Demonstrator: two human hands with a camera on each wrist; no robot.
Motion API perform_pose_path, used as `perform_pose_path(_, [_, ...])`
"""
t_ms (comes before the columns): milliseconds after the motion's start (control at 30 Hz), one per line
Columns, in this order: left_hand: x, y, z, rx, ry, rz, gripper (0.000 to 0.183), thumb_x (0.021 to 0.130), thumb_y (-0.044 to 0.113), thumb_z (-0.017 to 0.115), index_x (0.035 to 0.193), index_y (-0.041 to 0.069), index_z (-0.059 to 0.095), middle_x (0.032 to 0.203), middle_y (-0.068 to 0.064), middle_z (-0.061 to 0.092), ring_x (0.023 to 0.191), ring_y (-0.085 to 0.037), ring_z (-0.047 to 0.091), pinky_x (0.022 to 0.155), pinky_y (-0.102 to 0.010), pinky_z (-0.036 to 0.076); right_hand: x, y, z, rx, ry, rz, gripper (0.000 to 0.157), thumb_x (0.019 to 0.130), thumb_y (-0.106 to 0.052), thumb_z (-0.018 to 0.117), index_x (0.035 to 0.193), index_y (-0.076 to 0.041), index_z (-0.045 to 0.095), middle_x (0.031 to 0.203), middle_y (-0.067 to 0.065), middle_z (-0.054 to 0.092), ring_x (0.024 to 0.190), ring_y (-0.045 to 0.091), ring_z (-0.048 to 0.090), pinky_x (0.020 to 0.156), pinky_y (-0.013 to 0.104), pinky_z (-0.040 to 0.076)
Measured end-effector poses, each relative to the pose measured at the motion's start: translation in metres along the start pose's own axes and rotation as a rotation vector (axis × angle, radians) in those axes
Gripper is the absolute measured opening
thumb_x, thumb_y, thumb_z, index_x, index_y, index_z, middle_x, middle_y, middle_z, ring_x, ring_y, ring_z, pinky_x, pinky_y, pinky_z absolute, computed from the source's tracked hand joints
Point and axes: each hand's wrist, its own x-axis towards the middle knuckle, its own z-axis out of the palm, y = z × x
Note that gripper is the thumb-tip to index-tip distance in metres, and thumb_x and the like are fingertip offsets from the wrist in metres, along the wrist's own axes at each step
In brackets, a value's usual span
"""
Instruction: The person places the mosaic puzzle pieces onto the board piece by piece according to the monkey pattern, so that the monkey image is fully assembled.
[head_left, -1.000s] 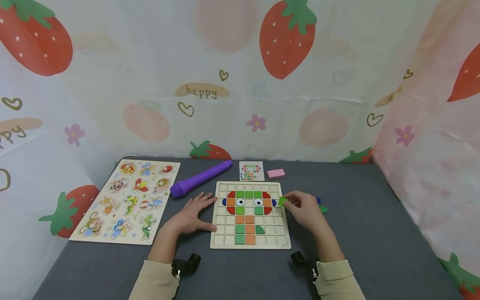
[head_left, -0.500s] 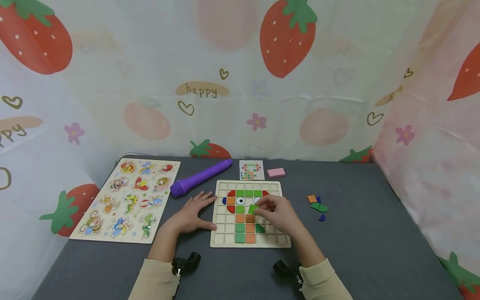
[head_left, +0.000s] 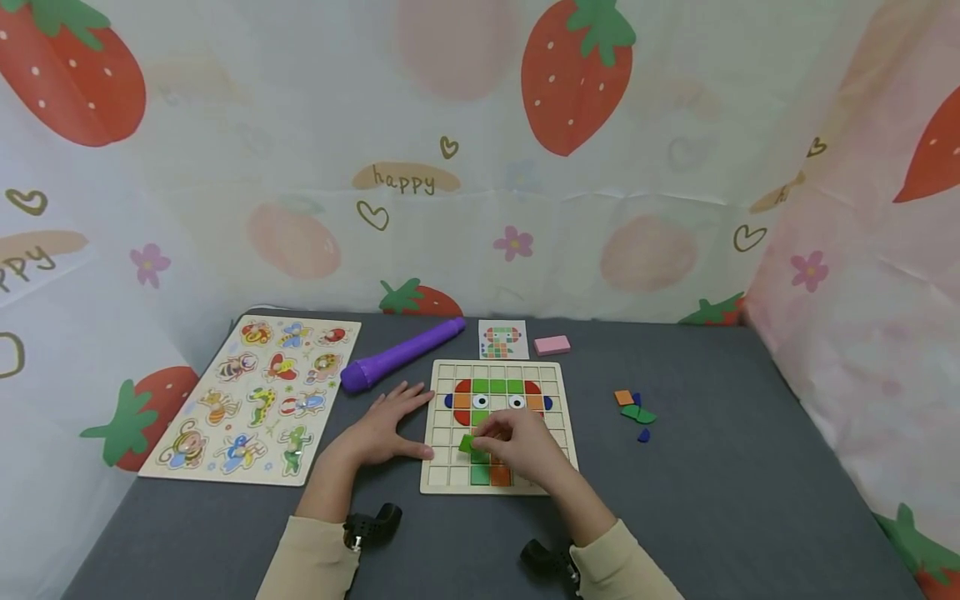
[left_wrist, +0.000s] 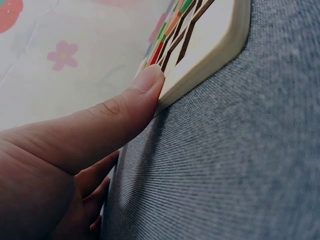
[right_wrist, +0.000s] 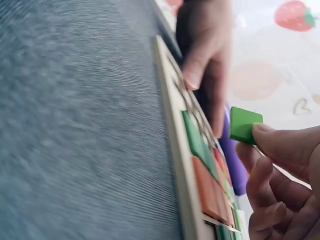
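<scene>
A wooden grid board (head_left: pixel 442 479) lies mid-table, with red, orange, green and blue tiles plus two eye tiles set in its squares. Between thumb and fingertip my right hand (head_left: pixel 521 446) pinches a green square tile (right_wrist: pixel 245 124), held above the board left of the orange and green column. My left hand (head_left: pixel 382 429) rests at the board's left edge, fingers spread; its thumb (left_wrist: pixel 130 102) touches the rim in the left wrist view. The right hand hides part of the middle of the pattern.
Right of the board lie loose tiles: an orange square (head_left: pixel 624 397), green pieces (head_left: pixel 639 414) and blue pieces (head_left: pixel 644 436). Behind it are a pattern card (head_left: pixel 503 340) and a pink block (head_left: pixel 552 345). A purple microphone-shaped stick (head_left: pixel 405 356) and an insect puzzle board (head_left: pixel 255 400) lie to the left.
My right hand has carried the green square tile leftward from the board's right edge, over the pattern, to left of the column. The left hand stays in place.
</scene>
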Motion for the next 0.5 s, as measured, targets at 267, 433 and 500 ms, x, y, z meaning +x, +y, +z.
perform_pose_path(267, [0.0, -0.002, 0.001, 0.0, 0.007, 0.012, 0.096, 0.079, 0.05, 0.082, 0.158, 0.02, 0.037, 0.168, -0.011, 0.024, 0.156, -0.039, 0.008, 0.124, -0.064, 0.006, 0.006, 0.0, 0.017, -0.094, 0.015, -0.031, 0.006, 0.091, -0.023, 0.077, 0.092, -0.017, 0.077, 0.079, -0.009, 0.068, 0.069, 0.007, 0.059, 0.064, 0.023, 0.051])
perform_pose_path(433, [0.0, -0.002, 0.001, -0.004, 0.01, 0.009, 0.096, 0.079, 0.051, 0.083, 0.158, 0.02, 0.037, 0.168, -0.011, 0.024, 0.157, -0.038, 0.007, 0.124, -0.064, 0.006, 0.006, -0.003, 0.022, -0.168, 0.016, -0.044, 0.005, 0.091, -0.023, 0.077, 0.09, -0.018, 0.077, 0.078, -0.011, 0.068, 0.069, 0.007, 0.058, 0.066, 0.024, 0.051])
perform_pose_path(500, [0.0, -0.002, 0.001, -0.006, 0.009, 0.008, 0.096, 0.079, 0.051, 0.082, 0.158, 0.02, 0.037, 0.168, -0.011, 0.024, 0.157, -0.038, 0.007, 0.124, -0.064, 0.006, 0.006, -0.004, 0.023, -0.21, 0.014, -0.055, 0.005, 0.091, -0.024, 0.076, 0.09, -0.018, 0.077, 0.08, -0.01, 0.069, 0.071, 0.006, 0.058, 0.068, 0.024, 0.051])
